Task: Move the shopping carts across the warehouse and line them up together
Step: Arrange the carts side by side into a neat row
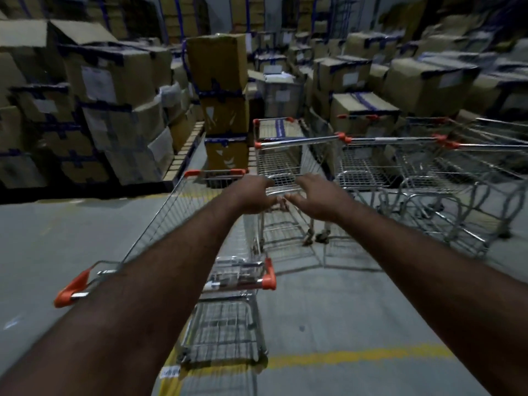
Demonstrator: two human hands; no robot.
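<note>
Cart (171, 221) lengthwise away, nose toward parked carts (371, 164), left hand (251, 195), right hand (314, 195) outstretched, grip indiscernible

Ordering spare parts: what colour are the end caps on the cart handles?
Orange-red caps on the nearest cart; the head view shows them best.

Near cart (183, 238) left of cart row (371, 161); boxes (114, 110) behind.

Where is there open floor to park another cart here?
There is bare floor left of the near cart, up to the stacked boxes. More lies at lower right, around the yellow line. Ahead and to the right it is crowded with parked carts.
</note>
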